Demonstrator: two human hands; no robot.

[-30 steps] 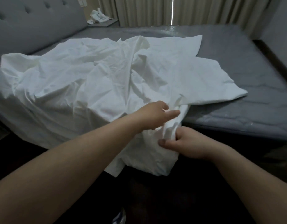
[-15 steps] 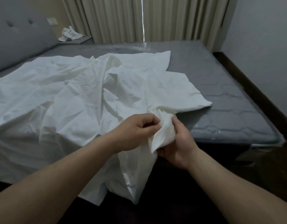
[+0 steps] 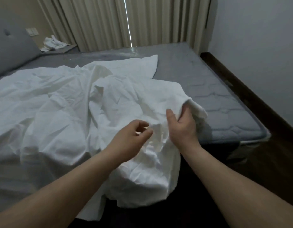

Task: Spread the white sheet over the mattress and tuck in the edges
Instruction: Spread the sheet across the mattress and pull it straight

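The white sheet [image 3: 60, 99] lies crumpled over the left and middle of the grey mattress [image 3: 216, 89], and a bunch of it hangs over the near edge. My right hand [image 3: 182, 127] grips a raised fold of the sheet near the mattress's near right part, fingers behind the fabric and thumb up in front. My left hand [image 3: 132, 137] hovers just left of it with fingers loosely curled. Its fingertips are close to a fold, and it holds nothing that I can see. The right and far parts of the mattress are bare.
A grey padded headboard [image 3: 10, 46] stands at the left. Beige curtains [image 3: 101, 22] hang behind the bed. A small white cloth [image 3: 52, 44] lies on a bedside surface at the back left. A wall with a dark baseboard [image 3: 241, 89] runs along the right, over dark floor [image 3: 257, 170].
My right hand has lifted the sheet fold up and to the right. My left hand has let go of the fold it pinched and drawn back slightly. The view has tilted up.
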